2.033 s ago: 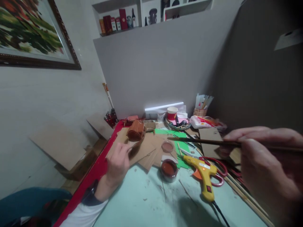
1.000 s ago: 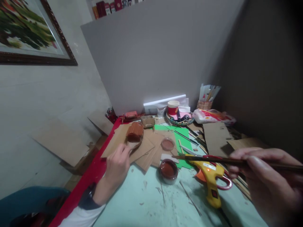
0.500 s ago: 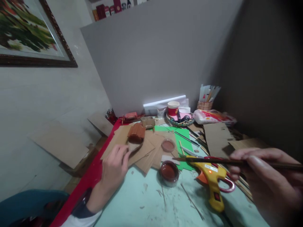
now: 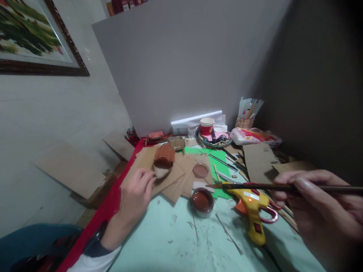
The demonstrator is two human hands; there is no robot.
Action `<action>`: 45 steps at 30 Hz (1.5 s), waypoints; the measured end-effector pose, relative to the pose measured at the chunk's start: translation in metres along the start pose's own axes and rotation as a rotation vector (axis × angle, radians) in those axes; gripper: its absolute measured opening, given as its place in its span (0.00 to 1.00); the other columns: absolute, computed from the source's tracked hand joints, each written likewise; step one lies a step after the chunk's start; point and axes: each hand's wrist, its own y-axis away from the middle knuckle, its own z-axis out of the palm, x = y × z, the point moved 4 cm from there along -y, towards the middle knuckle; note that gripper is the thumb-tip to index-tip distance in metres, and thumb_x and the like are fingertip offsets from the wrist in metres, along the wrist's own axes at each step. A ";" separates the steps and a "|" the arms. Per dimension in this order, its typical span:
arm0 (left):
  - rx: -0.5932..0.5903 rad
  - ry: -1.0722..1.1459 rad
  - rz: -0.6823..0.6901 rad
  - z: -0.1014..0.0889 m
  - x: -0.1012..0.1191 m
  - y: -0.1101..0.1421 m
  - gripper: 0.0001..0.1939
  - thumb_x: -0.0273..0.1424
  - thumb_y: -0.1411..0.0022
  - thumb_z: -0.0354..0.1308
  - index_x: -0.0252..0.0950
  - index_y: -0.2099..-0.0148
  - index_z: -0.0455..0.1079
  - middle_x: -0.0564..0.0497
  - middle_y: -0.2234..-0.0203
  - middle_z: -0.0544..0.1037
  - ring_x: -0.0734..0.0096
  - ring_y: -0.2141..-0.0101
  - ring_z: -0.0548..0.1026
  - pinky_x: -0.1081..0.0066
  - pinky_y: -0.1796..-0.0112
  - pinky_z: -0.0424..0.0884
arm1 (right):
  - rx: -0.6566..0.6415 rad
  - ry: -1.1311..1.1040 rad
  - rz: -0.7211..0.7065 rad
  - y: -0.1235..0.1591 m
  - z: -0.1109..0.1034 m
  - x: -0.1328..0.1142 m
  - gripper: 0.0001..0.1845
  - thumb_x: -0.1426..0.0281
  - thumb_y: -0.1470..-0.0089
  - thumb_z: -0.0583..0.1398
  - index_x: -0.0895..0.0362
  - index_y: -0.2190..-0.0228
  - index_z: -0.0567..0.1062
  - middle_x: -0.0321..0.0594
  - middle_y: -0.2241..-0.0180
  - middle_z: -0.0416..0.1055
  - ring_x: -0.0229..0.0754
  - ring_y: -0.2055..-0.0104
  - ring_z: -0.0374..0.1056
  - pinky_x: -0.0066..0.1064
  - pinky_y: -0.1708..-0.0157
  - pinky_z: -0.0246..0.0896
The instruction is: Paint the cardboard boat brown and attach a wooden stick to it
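My left hand (image 4: 136, 202) is closed, with its fingertips at the left edge of a small model boat (image 4: 163, 172). The boat has a pale hull and a brown ridged roof (image 4: 165, 154), and rests on brown cardboard sheets (image 4: 180, 181). On the right, my right hand (image 4: 320, 204) grips a thin dark paintbrush (image 4: 261, 186) held level, its tip pointing left. That tip hovers just above a glass jar of brown paint (image 4: 202, 202). Behind the jar lies a round lid (image 4: 201, 170) with brown paint inside.
A yellow glue gun (image 4: 252, 211) with a lit orange light lies beneath the brush, over red-handled scissors (image 4: 269, 214). Thin sticks (image 4: 228, 234) lie in front. A red paper cup (image 4: 207, 127) stands on a round tray (image 4: 214, 142) at the back, by a tissue pack (image 4: 252, 136).
The model boat has turned slightly, showing more of its pale hull end. My left hand has shifted a little with it. The brush stays nearly in place over the table.
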 end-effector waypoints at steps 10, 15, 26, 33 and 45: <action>0.062 0.071 -0.094 -0.001 -0.009 -0.002 0.05 0.23 0.34 0.57 0.34 0.64 0.71 0.51 0.70 0.74 0.71 0.69 0.73 0.72 0.66 0.68 | 0.003 0.010 0.023 0.003 0.001 0.002 0.12 0.64 0.49 0.71 0.57 0.71 0.76 0.45 0.66 0.72 0.43 0.76 0.71 0.27 0.82 0.69; 0.069 0.068 -0.145 0.001 -0.016 -0.001 0.06 0.24 0.34 0.56 0.36 0.65 0.69 0.52 0.70 0.74 0.70 0.68 0.73 0.72 0.66 0.68 | -0.021 0.006 0.044 0.002 0.001 0.003 0.11 0.64 0.48 0.70 0.56 0.72 0.76 0.44 0.67 0.72 0.42 0.75 0.70 0.27 0.82 0.69; 0.066 0.098 -0.115 -0.004 -0.008 0.001 0.12 0.27 0.33 0.57 0.38 0.70 0.64 0.56 0.76 0.68 0.73 0.74 0.67 0.72 0.70 0.62 | -0.046 -0.024 0.016 0.006 0.011 -0.002 0.12 0.64 0.46 0.71 0.59 0.70 0.76 0.43 0.66 0.73 0.37 0.76 0.70 0.21 0.82 0.68; 0.074 0.146 -0.042 -0.010 0.003 0.001 0.21 0.29 0.32 0.56 0.39 0.77 0.54 0.59 0.81 0.58 0.75 0.79 0.58 0.70 0.74 0.55 | -0.135 -0.009 -0.062 0.008 0.017 -0.007 0.13 0.65 0.37 0.66 0.62 0.66 0.72 0.38 0.65 0.72 0.34 0.73 0.69 0.23 0.76 0.70; 0.187 0.064 0.039 -0.016 0.008 0.001 0.22 0.29 0.34 0.58 0.37 0.79 0.56 0.60 0.84 0.56 0.78 0.82 0.56 0.71 0.76 0.53 | -0.247 0.091 -0.277 0.024 0.025 -0.019 0.10 0.66 0.32 0.61 0.60 0.63 0.71 0.38 0.63 0.70 0.36 0.67 0.69 0.26 0.71 0.69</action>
